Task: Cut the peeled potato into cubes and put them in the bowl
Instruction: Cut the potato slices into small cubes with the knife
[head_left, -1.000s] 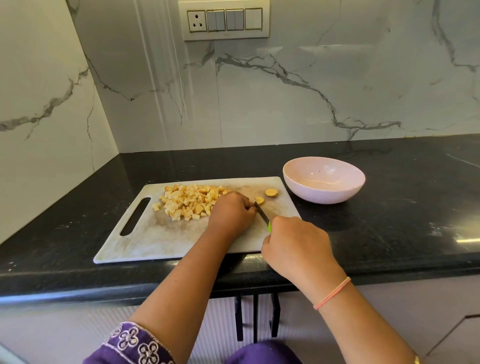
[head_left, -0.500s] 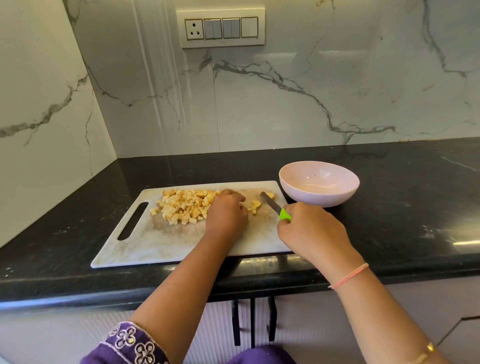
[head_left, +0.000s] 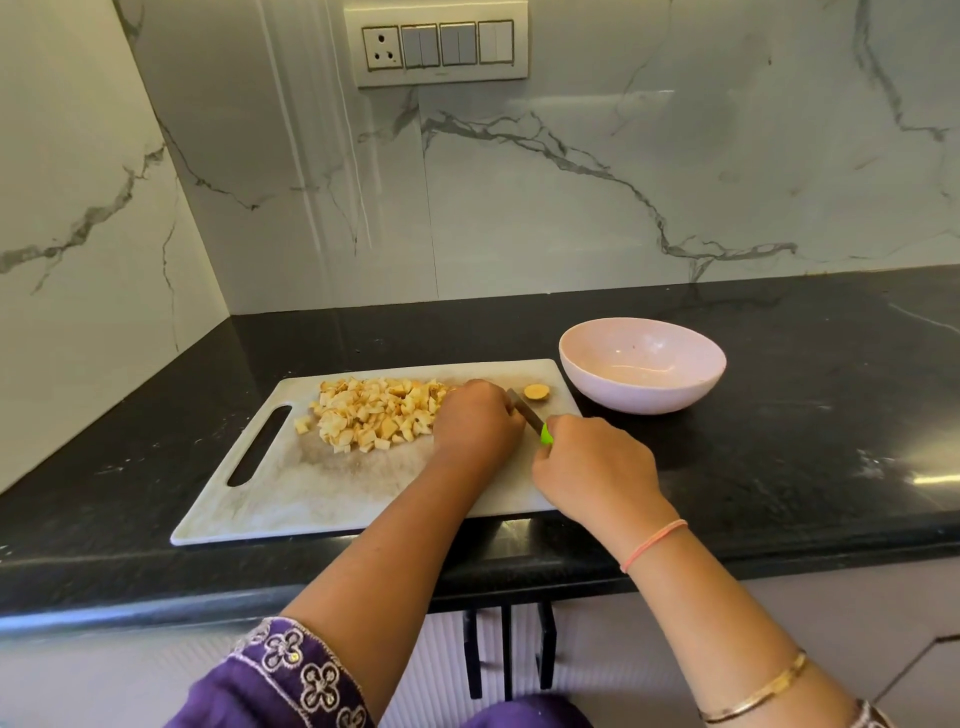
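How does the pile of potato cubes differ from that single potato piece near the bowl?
The pile of potato cubes is many small angular bits heaped together; the single potato piece is one rounded end, uncut. The pile lies left of the left hand; the single piece lies right of the knife, nearer the bowl. Both are pale yellow, browning, and rest on the cutting board.

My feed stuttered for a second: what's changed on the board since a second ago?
The right hand lifted the knife, then brought it back down beside the left hand. Nothing was released. The cube pile, end piece and empty bowl stayed put.
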